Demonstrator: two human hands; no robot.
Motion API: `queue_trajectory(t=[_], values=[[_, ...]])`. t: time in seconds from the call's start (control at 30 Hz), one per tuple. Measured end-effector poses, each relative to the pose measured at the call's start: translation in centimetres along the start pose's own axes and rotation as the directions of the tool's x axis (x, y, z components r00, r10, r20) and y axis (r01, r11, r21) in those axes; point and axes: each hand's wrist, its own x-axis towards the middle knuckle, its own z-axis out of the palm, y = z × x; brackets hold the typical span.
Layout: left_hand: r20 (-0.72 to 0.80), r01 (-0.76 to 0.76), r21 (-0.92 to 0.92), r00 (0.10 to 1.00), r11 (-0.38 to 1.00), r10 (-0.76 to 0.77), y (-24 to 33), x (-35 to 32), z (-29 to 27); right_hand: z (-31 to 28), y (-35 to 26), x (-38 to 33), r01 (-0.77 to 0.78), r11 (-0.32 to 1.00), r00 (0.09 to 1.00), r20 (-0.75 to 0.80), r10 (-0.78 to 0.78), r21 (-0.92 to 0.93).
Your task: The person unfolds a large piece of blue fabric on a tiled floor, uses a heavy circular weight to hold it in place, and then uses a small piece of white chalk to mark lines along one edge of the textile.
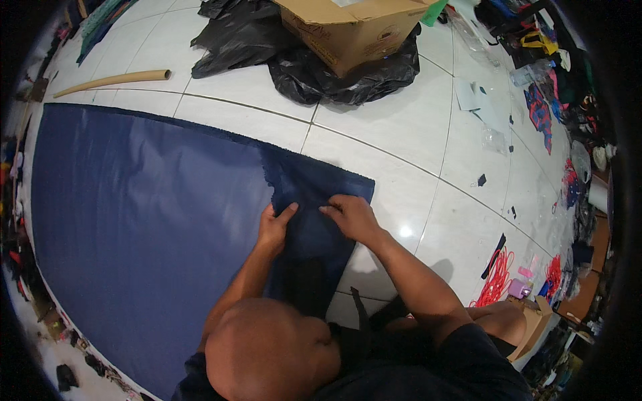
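The left hand [274, 227] and right hand [351, 215] press flat, fingers loosely spread, on dark blue fabric [147, 214] laid across a white tiled floor [401, 134], gripping nothing. Behind it sit a cardboard box [354, 30], black plastic bags [267, 47] and a cardboard tube [114, 81]

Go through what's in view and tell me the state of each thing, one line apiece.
Navy fabric: spread flat on the tiled floor, near end under both hands.
Left hand: pressed on the fabric, thumb out.
Right hand: flat on the fabric, fingers bent.
Cardboard box: open, standing on black plastic bags.
Cardboard tube: lying on the floor, beyond the fabric.
Orange cord: loosely tangled on the floor.
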Motion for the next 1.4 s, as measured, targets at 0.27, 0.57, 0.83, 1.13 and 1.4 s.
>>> queue_trajectory(t=[0.27,0.57,0.83,1.13,1.4], values=[[0.011,-0.002,0.029,1.0,1.0,0.001,0.8,-0.5,0.4,-3.7,-1.2,0.9,0.284,0.906,0.659,-0.623,-0.422,-0.313],[0.043,0.037,-0.027,0.998,0.999,-0.036,0.2,-0.1,0.0,3.2,0.0,-1.1,0.245,0.929,0.947,-0.134,-0.29,-0.277],[-0.003,0.037,0.001,0.999,0.999,-0.037,1.0,-0.7,0.8,-2.5,0.6,1.1,-0.051,0.997,0.982,-0.18,0.06,0.054],[0.021,0.004,0.004,1.0,1.0,-0.004,0.3,-0.1,0.1,1.2,-4.0,-2.0,0.329,0.865,0.909,-0.121,-0.398,-0.379],[0.011,0.029,-0.04,1.0,0.999,-0.029,0.4,-0.4,0.2,0.4,0.7,0.0,0.12,0.982,0.992,-0.007,-0.122,-0.146]])
